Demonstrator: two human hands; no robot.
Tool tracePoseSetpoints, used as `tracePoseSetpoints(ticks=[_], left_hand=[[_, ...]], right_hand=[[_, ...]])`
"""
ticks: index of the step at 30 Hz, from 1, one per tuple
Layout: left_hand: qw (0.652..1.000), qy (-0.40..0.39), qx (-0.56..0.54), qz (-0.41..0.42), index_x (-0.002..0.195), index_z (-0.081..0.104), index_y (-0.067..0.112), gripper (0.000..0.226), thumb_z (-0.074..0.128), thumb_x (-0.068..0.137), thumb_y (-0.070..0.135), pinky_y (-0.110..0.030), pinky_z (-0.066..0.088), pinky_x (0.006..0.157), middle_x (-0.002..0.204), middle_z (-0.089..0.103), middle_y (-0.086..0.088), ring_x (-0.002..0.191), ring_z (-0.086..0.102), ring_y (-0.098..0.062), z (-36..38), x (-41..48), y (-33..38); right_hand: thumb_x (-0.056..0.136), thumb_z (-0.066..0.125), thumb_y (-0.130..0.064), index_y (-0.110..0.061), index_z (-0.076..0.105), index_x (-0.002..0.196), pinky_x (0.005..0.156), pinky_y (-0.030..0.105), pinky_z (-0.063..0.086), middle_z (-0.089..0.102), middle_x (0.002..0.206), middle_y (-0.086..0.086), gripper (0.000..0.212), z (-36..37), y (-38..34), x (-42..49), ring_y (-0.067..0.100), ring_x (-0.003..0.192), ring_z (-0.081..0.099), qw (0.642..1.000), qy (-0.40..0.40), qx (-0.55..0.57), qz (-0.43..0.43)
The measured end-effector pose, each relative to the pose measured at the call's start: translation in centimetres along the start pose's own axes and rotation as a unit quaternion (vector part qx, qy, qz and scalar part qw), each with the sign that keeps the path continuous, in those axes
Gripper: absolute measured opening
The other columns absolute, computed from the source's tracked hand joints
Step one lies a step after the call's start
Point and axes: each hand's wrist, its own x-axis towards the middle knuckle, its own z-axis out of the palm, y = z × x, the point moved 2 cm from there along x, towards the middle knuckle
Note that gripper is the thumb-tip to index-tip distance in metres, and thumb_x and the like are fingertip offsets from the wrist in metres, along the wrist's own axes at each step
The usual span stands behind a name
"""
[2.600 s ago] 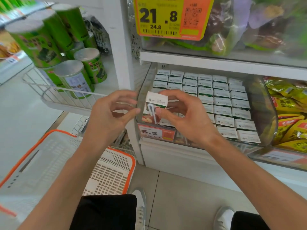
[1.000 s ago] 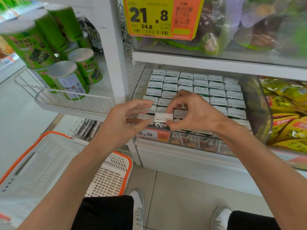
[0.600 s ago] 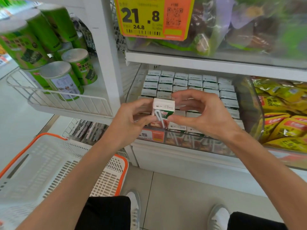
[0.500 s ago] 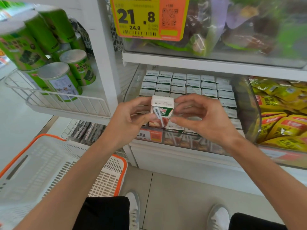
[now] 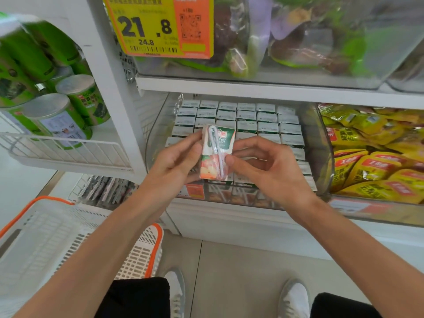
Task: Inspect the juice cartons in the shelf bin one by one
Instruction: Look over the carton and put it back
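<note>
A small juice carton [image 5: 216,152], green and white above with fruit printed below and a wrapped straw on its face, is upright in front of the clear shelf bin [image 5: 317,143]. My left hand [image 5: 176,161] grips its left side with fingers and thumb. My right hand [image 5: 263,166] pinches its lower right edge with the thumb, the fingers curled behind. Rows of several more cartons [image 5: 257,120] stand packed in the bin, white tops up. The held carton and my hands hide the front rows.
Green canisters [image 5: 57,115] lie in a white wire rack on the left. Yellow snack packets [image 5: 376,157] fill the bin on the right. A white and orange shopping basket [image 5: 68,244] sits low on the left. A yellow price tag [image 5: 158,26] hangs on the shelf above.
A carton went back into the bin, and another one came up in both hands. It has since tipped so that its straw face points at me.
</note>
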Motion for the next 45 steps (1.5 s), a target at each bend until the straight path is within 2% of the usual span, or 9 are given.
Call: tracePoseSetpoints(ticks=[5, 11, 22, 28, 31, 34, 38, 41, 45], left_hand=[[1.0, -0.001, 0.0, -0.031, 0.155, 0.049, 0.027, 0.046, 0.047, 0.111, 0.014, -0.044, 0.057, 0.105, 0.128, 0.075, -0.005, 0.116, 0.074, -0.025, 0.2, 0.2, -0.2], [0.998, -0.015, -0.016, -0.053, 0.151, 0.051, 0.028, 0.044, 0.047, 0.111, 0.011, -0.04, 0.058, 0.101, 0.123, 0.077, -0.008, 0.113, 0.075, -0.028, -0.5, 0.2, -0.4], [0.992, -0.051, -0.081, -0.085, 0.15, 0.05, 0.022, 0.041, 0.048, 0.11, 0.01, -0.043, 0.058, 0.102, 0.126, 0.076, -0.012, 0.117, 0.073, -0.031, -0.4, 0.2, 0.9], [0.988, -0.079, -0.087, -0.104, 0.144, 0.047, 0.025, 0.043, 0.057, 0.105, 0.012, -0.034, 0.061, 0.094, 0.124, 0.076, -0.014, 0.113, 0.075, -0.031, -0.4, -0.2, 0.8], [0.994, -0.036, -0.045, -0.089, 0.141, 0.049, 0.024, 0.056, 0.073, 0.091, 0.02, -0.033, 0.061, 0.096, 0.124, 0.077, -0.009, 0.111, 0.076, -0.026, -0.9, 0.0, 0.5], [0.997, -0.034, 0.027, -0.06, 0.14, 0.059, 0.031, 0.063, 0.083, 0.081, 0.029, -0.036, 0.056, 0.102, 0.13, 0.074, 0.005, 0.115, 0.074, -0.016, -1.2, 0.2, 0.5], [0.997, -0.067, 0.012, -0.048, 0.131, 0.072, 0.033, 0.039, 0.075, 0.092, 0.033, -0.031, 0.059, 0.099, 0.135, 0.071, 0.011, 0.119, 0.072, -0.016, -0.8, 0.3, 0.4], [0.996, -0.075, -0.023, -0.044, 0.139, 0.066, 0.028, 0.04, 0.064, 0.099, 0.029, -0.026, 0.058, 0.097, 0.136, 0.071, 0.007, 0.123, 0.07, -0.017, -0.4, 0.4, 0.4], [0.996, -0.068, -0.023, -0.05, 0.14, 0.062, 0.03, 0.043, 0.065, 0.1, 0.014, -0.022, 0.056, 0.098, 0.128, 0.075, 0.004, 0.119, 0.072, -0.018, -0.4, 0.5, 0.4]], right_hand=[[0.09, 0.081, -0.01, -0.01, 0.076, 0.108, 0.087, 0.031, 0.064, 0.081, 0.099, 0.001, 0.018, -0.2, 0.2, 0.1, 0.011, 0.091, 0.078, 1.0, 0.017, -0.01, 0.007], [0.091, 0.08, -0.011, -0.012, 0.079, 0.109, 0.076, 0.021, 0.06, 0.081, 0.093, 0.002, 0.017, 0.1, 0.5, -0.1, 0.013, 0.078, 0.078, 0.999, 0.029, 0.025, 0.025], [0.09, 0.081, -0.017, -0.015, 0.08, 0.111, 0.073, 0.018, 0.058, 0.082, 0.1, 0.002, 0.021, 0.0, -0.2, -0.8, 0.013, 0.076, 0.076, 0.996, 0.039, 0.066, 0.046], [0.094, 0.077, -0.014, -0.015, 0.081, 0.108, 0.078, 0.023, 0.062, 0.083, 0.099, 0.002, 0.014, -0.4, 0.0, -1.2, 0.018, 0.084, 0.077, 0.995, 0.046, 0.063, 0.069], [0.097, 0.074, -0.031, -0.021, 0.081, 0.11, 0.093, 0.028, 0.062, 0.082, 0.105, -0.002, 0.018, -0.1, 0.0, -1.1, 0.018, 0.099, 0.078, 0.992, 0.005, 0.07, 0.103], [0.091, 0.08, -0.039, -0.023, 0.079, 0.119, 0.097, 0.023, 0.058, 0.08, 0.115, -0.008, 0.032, 0.5, -0.1, -1.2, 0.008, 0.111, 0.074, 0.994, -0.05, 0.044, 0.086], [0.093, 0.078, -0.034, -0.021, 0.077, 0.123, 0.098, 0.022, 0.057, 0.079, 0.119, -0.008, 0.033, 0.8, -0.2, -1.2, 0.007, 0.114, 0.073, 0.994, -0.052, 0.054, 0.075], [0.091, 0.08, -0.032, -0.018, 0.075, 0.124, 0.099, 0.028, 0.058, 0.08, 0.117, -0.004, 0.037, 0.7, -0.2, -1.0, 0.012, 0.112, 0.075, 0.994, -0.028, 0.074, 0.081], [0.092, 0.079, -0.028, -0.007, 0.071, 0.115, 0.086, 0.023, 0.059, 0.082, 0.109, 0.003, 0.032, 0.7, 0.0, -1.0, 0.019, 0.103, 0.078, 0.992, 0.0, 0.092, 0.082]])
